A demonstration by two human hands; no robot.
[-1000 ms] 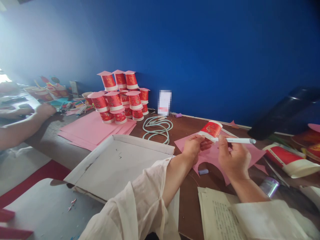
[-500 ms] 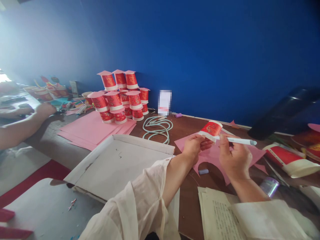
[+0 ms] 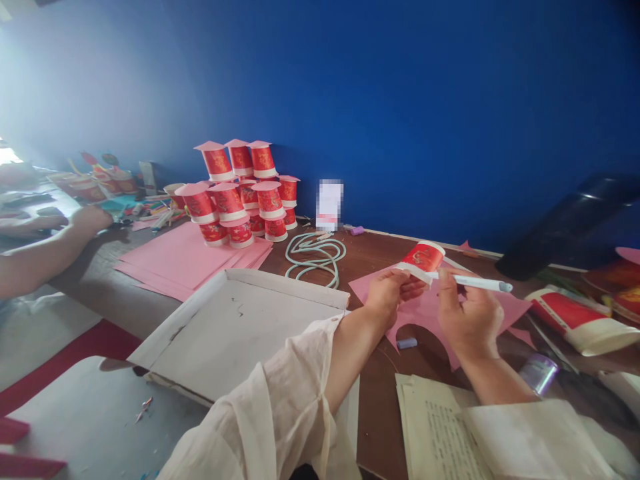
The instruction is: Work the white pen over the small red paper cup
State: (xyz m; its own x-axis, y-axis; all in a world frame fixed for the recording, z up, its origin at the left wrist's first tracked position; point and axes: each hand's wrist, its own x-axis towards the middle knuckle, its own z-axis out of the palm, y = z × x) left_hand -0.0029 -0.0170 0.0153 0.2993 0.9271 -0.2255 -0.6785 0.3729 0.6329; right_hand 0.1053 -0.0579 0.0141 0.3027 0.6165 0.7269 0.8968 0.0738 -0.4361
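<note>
Red paper cup: tilted, white end clasped in left hand; probably light, easily dented; hold gently by the stiffer rim. White pen: gripped in right hand; likely rigid, smooth.

Paper, plastic, cloth around me
My cup is glossy paper, my pen smooth plastic, the pink sheets matt paper, my sleeve creased cloth.
</note>
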